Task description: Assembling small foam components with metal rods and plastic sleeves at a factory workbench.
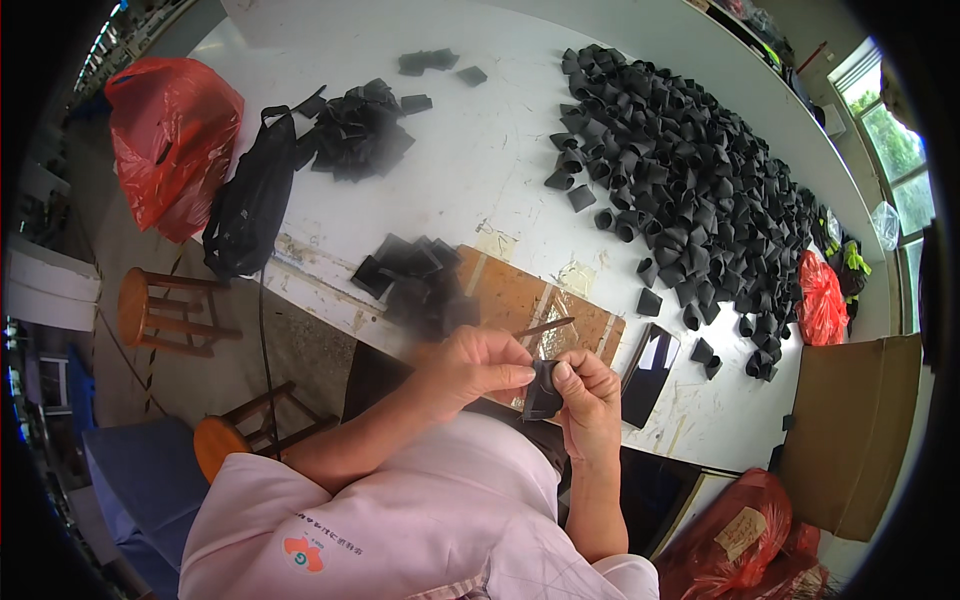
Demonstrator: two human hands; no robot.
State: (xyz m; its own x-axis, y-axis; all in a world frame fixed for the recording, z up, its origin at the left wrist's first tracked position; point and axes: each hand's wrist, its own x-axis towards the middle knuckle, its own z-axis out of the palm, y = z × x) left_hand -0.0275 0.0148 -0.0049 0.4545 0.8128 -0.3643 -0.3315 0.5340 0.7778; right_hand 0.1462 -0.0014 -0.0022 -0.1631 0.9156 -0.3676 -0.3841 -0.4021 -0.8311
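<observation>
Above white worktable [480, 170]: left hand [470, 365] and right hand [588, 395] together pinch one small black folded fabric piece [543, 390].
Large heap of rolled black pieces [690, 190] looks finished; flat black stack [415, 285] remains.

We see a white counter [470, 170] carrying a large heap of small black sleeves [690, 190] on the right, a pile of flat black pieces [355, 130] at the far left, another stack of flat pieces [415, 280] near us, a brown board [520, 295] and a dark phone [650, 372].
</observation>
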